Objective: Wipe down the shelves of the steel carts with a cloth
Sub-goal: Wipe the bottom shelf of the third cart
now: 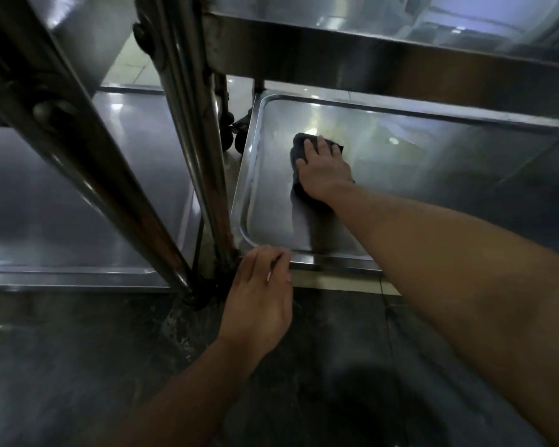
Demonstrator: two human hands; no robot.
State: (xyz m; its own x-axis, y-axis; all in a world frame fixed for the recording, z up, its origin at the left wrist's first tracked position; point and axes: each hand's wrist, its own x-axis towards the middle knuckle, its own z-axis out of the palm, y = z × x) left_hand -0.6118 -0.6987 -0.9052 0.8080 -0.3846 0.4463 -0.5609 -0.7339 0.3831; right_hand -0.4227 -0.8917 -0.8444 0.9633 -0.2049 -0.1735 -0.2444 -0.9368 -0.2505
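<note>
Cloth point(299, 156) work happens low down here, so bracing comes first: nearest, the left hand point(260, 290) curls around the front corner of the bottom shelf point(271, 208), beside the cart's upright post point(207, 175), steadying the cart. Farther in, the right hand point(325, 171) lies flat, fingers spread, pressing the dark cloth onto the shelf's left half under the upper shelf point(368, 56). Judging by the sheen, the best approach is long overlapping strokes, even palm pressure, then running the cloth along the raised rim and corners where grime may collect.
</note>
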